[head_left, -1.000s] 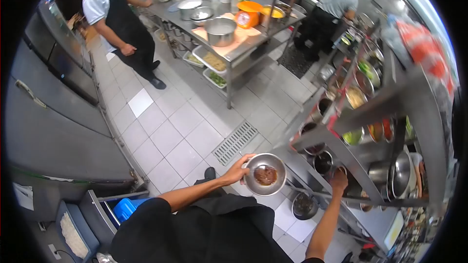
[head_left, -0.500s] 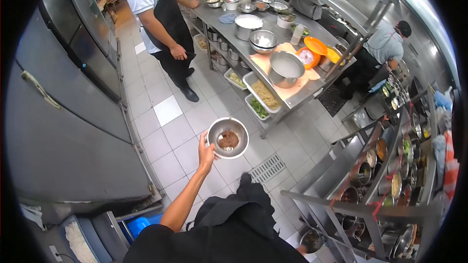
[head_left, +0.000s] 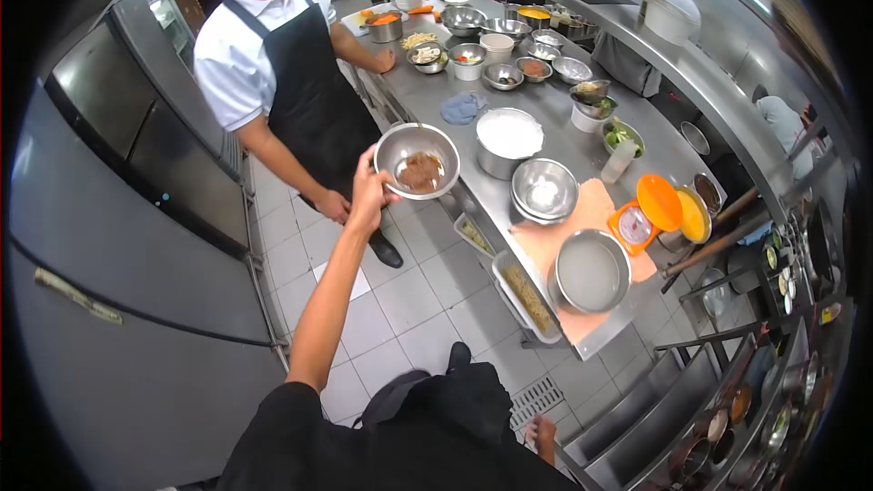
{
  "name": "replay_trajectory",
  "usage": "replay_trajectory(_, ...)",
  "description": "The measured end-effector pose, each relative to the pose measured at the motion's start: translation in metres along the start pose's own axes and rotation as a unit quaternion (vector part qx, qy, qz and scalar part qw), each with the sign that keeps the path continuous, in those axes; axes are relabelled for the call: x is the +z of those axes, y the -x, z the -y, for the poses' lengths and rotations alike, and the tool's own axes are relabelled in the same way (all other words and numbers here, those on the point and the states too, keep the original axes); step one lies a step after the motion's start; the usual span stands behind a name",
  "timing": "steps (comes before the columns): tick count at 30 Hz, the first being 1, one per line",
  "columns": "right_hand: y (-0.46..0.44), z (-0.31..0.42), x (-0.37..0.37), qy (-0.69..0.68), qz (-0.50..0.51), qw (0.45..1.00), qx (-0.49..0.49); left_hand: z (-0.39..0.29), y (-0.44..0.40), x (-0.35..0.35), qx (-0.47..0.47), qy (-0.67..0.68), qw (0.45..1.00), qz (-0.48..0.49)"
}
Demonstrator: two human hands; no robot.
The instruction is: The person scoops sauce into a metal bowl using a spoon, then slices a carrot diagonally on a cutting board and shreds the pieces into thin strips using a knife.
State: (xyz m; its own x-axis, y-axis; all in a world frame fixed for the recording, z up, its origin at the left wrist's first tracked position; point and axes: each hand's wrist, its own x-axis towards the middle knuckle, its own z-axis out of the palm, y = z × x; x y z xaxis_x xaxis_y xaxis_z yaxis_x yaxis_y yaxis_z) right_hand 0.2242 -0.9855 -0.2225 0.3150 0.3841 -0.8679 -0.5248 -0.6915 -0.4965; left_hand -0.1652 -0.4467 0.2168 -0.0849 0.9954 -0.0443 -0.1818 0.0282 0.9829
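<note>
My left hand (head_left: 366,189) grips the rim of a metal bowl (head_left: 386,156) and holds it out over the floor, near the steel table's edge. Reddish-brown food (head_left: 422,172) with some liquid lies in the bowl. Low on the right, beside my body and above the floor drain, hangs my right hand (head_left: 543,432); its fingers look curled, but it is too small and blurred to tell whether they hold anything.
A person in a black apron (head_left: 314,82) stands left of the steel table (head_left: 423,95). On it are bowls, a large pot (head_left: 593,273) and an orange scale (head_left: 634,225). Fridges (head_left: 136,309) line the left; a rack of pans (head_left: 727,427) is lower right.
My left hand has carried the bowl forward, and the view has moved toward the table and the aproned person. My right hand has come away from the rack's containers to beside my body.
</note>
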Motion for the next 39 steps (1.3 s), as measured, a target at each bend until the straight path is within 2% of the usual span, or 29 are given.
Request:
replay_trajectory(1,0.003,0.032,0.023,-0.001,-0.003,1.000,0.002,-0.007,-0.032,0.001,0.000,0.008,1.000,-0.004)
replay_trajectory(3,0.021,0.104,0.066,0.036,-0.044,0.994,-0.098,-0.006,-0.098,0.005,0.007,0.045,0.999,-0.017)
replay_trajectory(4,0.019,0.119,0.077,0.038,-0.050,0.993,-0.097,-0.004,-0.131,0.010,0.013,0.068,0.997,-0.032)
replay_trajectory(6,0.015,0.147,0.102,0.014,-0.054,0.986,-0.157,0.007,-0.204,0.020,0.017,0.100,0.993,-0.057)
replay_trajectory(9,0.024,0.165,0.137,-0.009,-0.067,0.988,-0.139,0.027,-0.324,0.033,0.003,0.135,0.987,-0.092)
replay_trajectory(11,0.037,0.159,0.160,0.014,-0.138,0.987,-0.084,0.042,-0.415,0.040,0.034,0.145,0.984,-0.101)
replay_trajectory(13,0.044,0.128,0.172,0.021,-0.156,0.987,-0.033,0.059,-0.514,0.042,0.087,0.110,0.981,-0.133)
replay_trajectory(15,0.052,0.088,0.190,-0.101,-0.148,0.982,0.067,0.067,-0.600,0.043,0.103,0.134,0.976,-0.134)
replay_trajectory(16,0.062,0.055,0.205,-0.132,-0.159,0.971,0.122,0.067,-0.628,0.046,0.090,0.129,0.979,-0.131)
replay_trajectory(18,0.070,0.034,0.248,-0.171,-0.168,0.948,0.208,0.052,-0.681,0.052,0.093,0.137,0.975,-0.150)
replay_trajectory(20,0.080,0.040,0.295,-0.170,-0.155,0.942,0.243,0.063,-0.748,0.045,0.074,0.112,0.978,-0.160)
replay_trajectory(23,0.084,0.063,0.342,-0.165,-0.139,0.942,0.256,0.077,-0.797,0.057,0.060,0.099,0.978,-0.174)
replay_trajectory(25,0.084,0.078,0.356,-0.161,-0.133,0.945,0.251,0.105,-0.819,0.057,0.104,0.002,0.980,-0.171)
replay_trajectory(26,0.083,0.088,0.361,-0.158,-0.130,0.947,0.246,0.153,-0.857,0.043,0.089,0.006,0.979,-0.185)
replay_trajectory(27,0.083,0.098,0.364,-0.159,-0.128,0.948,0.242,0.216,-0.926,0.011,0.147,-0.234,0.939,-0.205)
replay_trajectory(28,0.082,0.103,0.364,-0.163,-0.127,0.949,0.237,0.193,-0.859,-0.045,0.211,-0.516,0.824,-0.102)
replay_trajectory(29,0.079,0.100,0.356,-0.168,-0.126,0.950,0.229,0.105,-0.752,0.016,0.373,-0.723,0.580,-0.042)
replay_trajectory(30,0.073,0.098,0.347,-0.190,-0.112,0.948,0.231,0.182,-0.854,-0.057,0.160,-0.457,0.861,0.156)
replay_trajectory(31,0.049,0.065,0.327,-0.232,-0.066,0.935,0.261,0.145,-0.796,-0.021,0.294,-0.784,0.539,0.087)
replay_trajectory(32,0.084,0.116,0.354,-0.146,-0.182,0.955,0.184,0.107,-0.753,0.011,0.278,-0.802,0.526,0.060)
replay_trajectory(33,0.073,0.115,0.350,-0.186,-0.168,0.951,0.183,0.073,-0.729,0.033,0.217,-0.773,0.590,0.082)
replay_trajectory(34,0.092,0.154,0.370,-0.160,-0.220,0.952,0.138,0.099,-0.757,0.023,0.295,-0.727,0.619,0.034)
replay_trajectory(35,0.084,0.151,0.370,-0.140,-0.235,0.954,0.120,0.121,-0.780,0.014,0.310,-0.679,0.666,0.011)
replay_trajectory(36,0.081,0.157,0.369,-0.150,-0.247,0.952,0.097,0.128,-0.786,0.000,0.472,-0.579,0.664,0.021)
replay_trajectory(38,0.085,0.184,0.371,-0.126,-0.271,0.951,0.081,0.172,-0.847,-0.025,0.311,-0.459,0.824,0.118)
replay_trajectory(39,0.090,0.201,0.373,-0.099,-0.286,0.950,0.080,0.177,-0.855,-0.027,0.296,-0.462,0.828,0.112)
